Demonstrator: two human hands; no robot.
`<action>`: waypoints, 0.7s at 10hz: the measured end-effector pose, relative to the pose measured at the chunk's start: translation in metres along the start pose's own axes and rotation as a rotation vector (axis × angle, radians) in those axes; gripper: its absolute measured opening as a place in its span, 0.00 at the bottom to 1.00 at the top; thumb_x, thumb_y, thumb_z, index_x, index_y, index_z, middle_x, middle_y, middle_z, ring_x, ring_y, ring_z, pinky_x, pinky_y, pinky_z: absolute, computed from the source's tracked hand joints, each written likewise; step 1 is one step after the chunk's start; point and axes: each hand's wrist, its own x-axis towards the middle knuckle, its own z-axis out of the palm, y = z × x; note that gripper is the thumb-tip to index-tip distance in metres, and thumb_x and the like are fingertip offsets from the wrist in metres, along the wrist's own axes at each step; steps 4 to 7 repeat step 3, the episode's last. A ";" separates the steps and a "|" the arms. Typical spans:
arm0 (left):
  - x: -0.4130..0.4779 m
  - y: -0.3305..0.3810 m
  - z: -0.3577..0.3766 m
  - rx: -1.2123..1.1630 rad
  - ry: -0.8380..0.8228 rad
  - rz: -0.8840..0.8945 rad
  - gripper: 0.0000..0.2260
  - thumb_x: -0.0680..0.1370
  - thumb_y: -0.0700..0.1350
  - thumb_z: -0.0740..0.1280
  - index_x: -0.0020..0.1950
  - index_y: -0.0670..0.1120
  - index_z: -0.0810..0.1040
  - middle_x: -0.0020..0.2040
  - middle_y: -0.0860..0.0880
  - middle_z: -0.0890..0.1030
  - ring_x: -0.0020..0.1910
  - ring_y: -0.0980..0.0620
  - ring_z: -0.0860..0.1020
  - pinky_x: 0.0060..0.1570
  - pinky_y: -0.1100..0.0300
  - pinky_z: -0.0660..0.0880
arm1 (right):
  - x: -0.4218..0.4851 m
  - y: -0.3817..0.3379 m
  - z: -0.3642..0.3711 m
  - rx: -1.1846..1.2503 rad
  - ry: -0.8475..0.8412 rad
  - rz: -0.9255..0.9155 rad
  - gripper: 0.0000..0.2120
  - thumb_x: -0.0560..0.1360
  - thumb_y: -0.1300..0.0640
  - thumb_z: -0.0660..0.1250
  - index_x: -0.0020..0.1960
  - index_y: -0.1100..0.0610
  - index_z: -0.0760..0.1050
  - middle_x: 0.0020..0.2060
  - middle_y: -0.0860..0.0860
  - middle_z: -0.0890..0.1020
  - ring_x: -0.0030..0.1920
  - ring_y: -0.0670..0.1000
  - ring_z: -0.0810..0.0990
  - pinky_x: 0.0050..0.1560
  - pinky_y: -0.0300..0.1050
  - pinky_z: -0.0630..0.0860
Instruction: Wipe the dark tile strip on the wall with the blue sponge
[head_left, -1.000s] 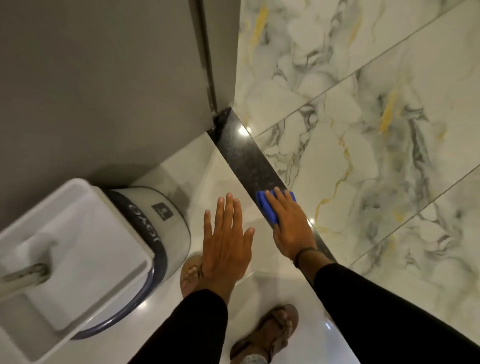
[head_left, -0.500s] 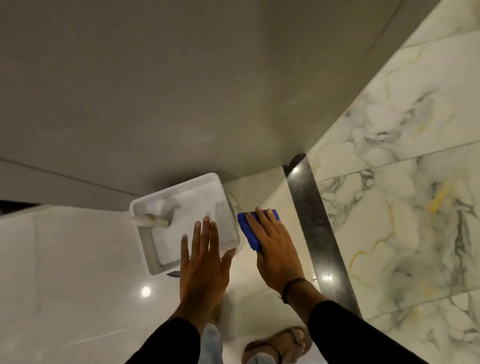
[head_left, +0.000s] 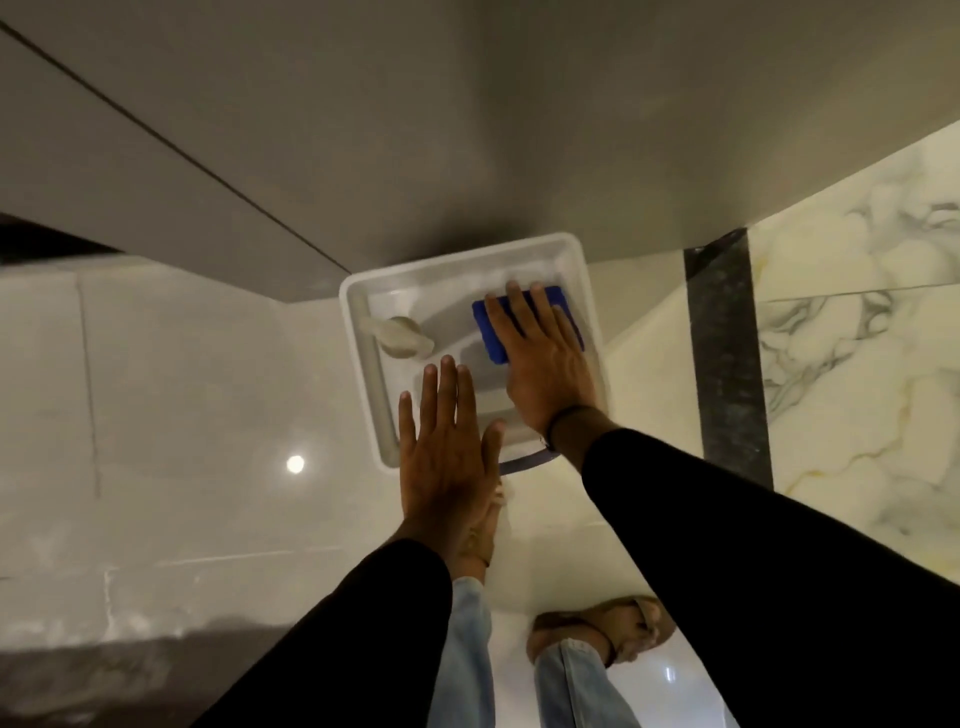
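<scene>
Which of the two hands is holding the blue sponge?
The right hand: its fingers lie flat over the blue sponge, above the white tub. The left hand is open and empty, fingers spread, nearer the person.

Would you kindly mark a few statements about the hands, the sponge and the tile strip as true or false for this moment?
1. The right hand presses on the blue sponge. True.
2. The sponge is on the dark tile strip. False: it is over the white tub, apart from the strip.
3. The left hand is flat with fingers spread and holds nothing. True.
4. The left hand grips the pale lump in the tub. False: the lump lies untouched beyond its fingertips.
5. Both sleeves are black. True.
</scene>
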 end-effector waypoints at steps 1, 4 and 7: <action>0.006 -0.010 0.010 -0.036 -0.013 0.002 0.36 0.85 0.63 0.40 0.89 0.44 0.45 0.91 0.43 0.48 0.90 0.41 0.45 0.88 0.40 0.42 | 0.001 0.001 0.026 -0.138 -0.130 0.013 0.40 0.83 0.56 0.64 0.87 0.51 0.43 0.87 0.56 0.47 0.86 0.63 0.43 0.85 0.66 0.46; 0.005 -0.014 0.005 -0.037 0.004 -0.004 0.36 0.86 0.63 0.39 0.89 0.44 0.47 0.91 0.42 0.49 0.90 0.41 0.46 0.88 0.39 0.44 | 0.001 0.001 0.014 -0.116 -0.178 -0.008 0.47 0.80 0.46 0.69 0.87 0.52 0.41 0.87 0.56 0.45 0.86 0.63 0.43 0.85 0.66 0.45; 0.005 -0.014 0.005 -0.037 0.004 -0.004 0.36 0.86 0.63 0.39 0.89 0.44 0.47 0.91 0.42 0.49 0.90 0.41 0.46 0.88 0.39 0.44 | 0.001 0.001 0.014 -0.116 -0.178 -0.008 0.47 0.80 0.46 0.69 0.87 0.52 0.41 0.87 0.56 0.45 0.86 0.63 0.43 0.85 0.66 0.45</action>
